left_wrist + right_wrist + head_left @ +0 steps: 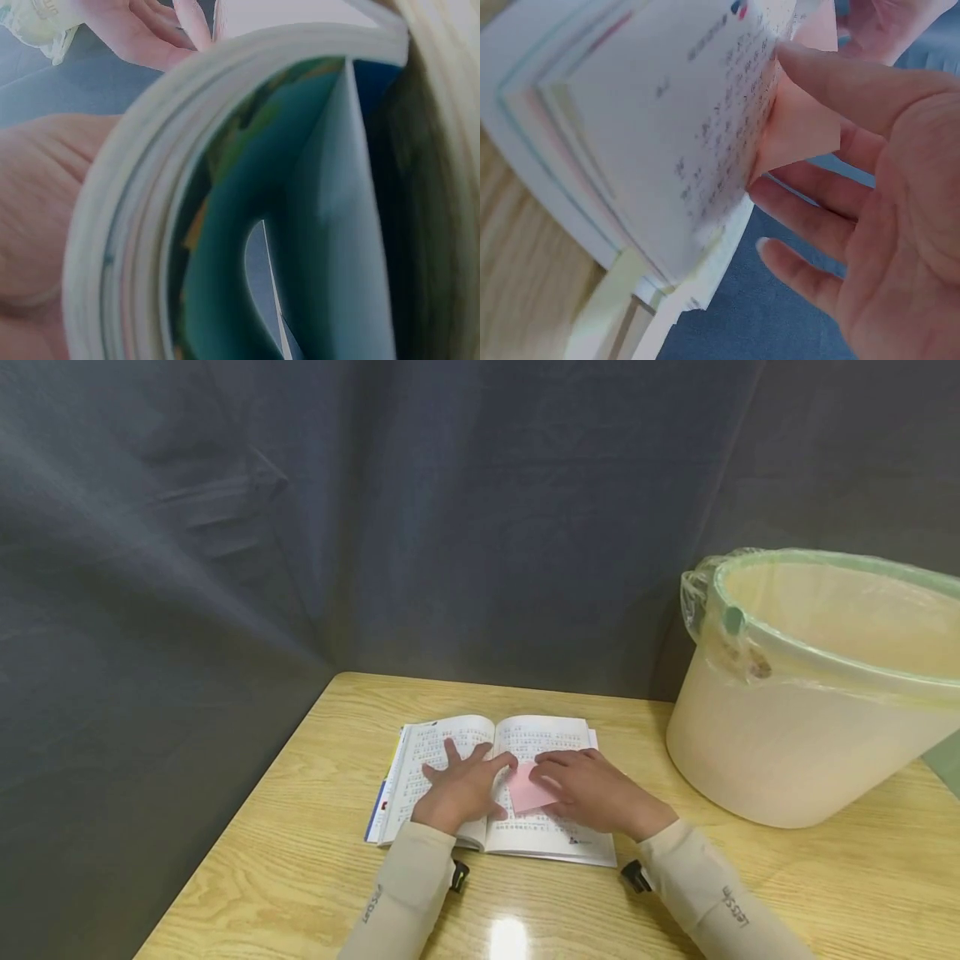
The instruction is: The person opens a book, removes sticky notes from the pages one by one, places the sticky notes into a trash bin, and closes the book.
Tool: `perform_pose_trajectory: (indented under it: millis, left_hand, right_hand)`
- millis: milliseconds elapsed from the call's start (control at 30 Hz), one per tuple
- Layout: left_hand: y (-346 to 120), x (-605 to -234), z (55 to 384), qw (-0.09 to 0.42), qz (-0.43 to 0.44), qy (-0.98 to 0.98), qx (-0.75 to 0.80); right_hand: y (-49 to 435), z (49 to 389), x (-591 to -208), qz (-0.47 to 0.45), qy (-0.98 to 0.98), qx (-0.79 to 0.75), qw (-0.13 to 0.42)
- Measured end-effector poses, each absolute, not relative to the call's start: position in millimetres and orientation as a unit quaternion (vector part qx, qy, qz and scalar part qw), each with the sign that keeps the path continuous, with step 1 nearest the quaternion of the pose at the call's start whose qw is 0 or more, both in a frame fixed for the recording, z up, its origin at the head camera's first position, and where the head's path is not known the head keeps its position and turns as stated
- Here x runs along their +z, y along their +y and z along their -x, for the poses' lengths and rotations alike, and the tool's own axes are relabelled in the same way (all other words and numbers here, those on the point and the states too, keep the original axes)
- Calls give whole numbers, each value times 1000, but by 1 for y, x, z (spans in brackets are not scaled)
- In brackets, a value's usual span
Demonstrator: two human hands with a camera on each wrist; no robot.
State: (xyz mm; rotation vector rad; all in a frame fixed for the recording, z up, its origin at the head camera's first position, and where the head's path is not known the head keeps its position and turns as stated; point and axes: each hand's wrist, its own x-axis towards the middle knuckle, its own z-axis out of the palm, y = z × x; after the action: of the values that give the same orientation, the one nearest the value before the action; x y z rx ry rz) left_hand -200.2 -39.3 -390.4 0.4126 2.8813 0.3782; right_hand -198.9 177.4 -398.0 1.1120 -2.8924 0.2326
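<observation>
An open book [540, 852] with printed text lies on the wooden table. My left hand [465, 785] spreads its fingers over the left page and the middle fold. One of its fingers reaches the upper left corner of a pink sticky note [528, 793] on the right page. My right hand [592, 785] holds the note's right side. In the right wrist view, the note [802, 124] stands off the page between my thumb and fingers. The left wrist view shows the book's curved page edges [127, 195] close up, hiding most of my left hand [37, 225].
A large pale bin [787, 735] with a green rim and a clear plastic liner stands on the right of the table [300, 810]. Dark cloth [525, 527] hangs behind the table and along its left side.
</observation>
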Motion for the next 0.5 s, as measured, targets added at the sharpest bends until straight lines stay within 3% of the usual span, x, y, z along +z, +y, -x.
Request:
perform_pose_trajectory:
  millis: [167,500]
  left_hand:
    - [-39,-389,200,116,-135,976,125]
    - [-38,-387,198,135,-140,976,97]
  right_hand:
    - [176,201,-397,-362,-929,72,4]
    - [172,201,-402,-384,-913,124,68]
